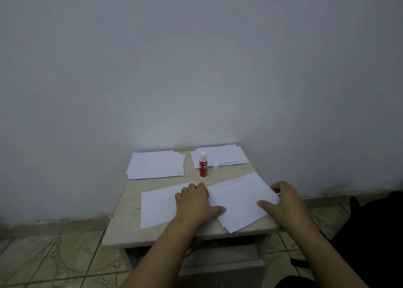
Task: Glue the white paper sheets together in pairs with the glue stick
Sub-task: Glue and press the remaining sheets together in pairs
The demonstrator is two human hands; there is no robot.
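Note:
Two white sheets lie at the front of the small table. The left sheet [157, 207] lies flat. The right sheet [239, 198] is turned at an angle and overlaps it. My left hand [195, 202] presses down where the two sheets meet, fingers curled at the knuckles. My right hand [283, 200] holds the right sheet's right edge, thumb on top and fingers curled round the edge. A red glue stick [203, 165] stands upright and uncapped behind the sheets. Its white cap [215, 165] stands beside it on the right.
A stack of white sheets [156, 164] lies at the back left of the beige table [174, 235], another stack [224, 155] at the back right. The table stands against a grey wall. Tiled floor surrounds it; a dark object [375, 222] is on the right.

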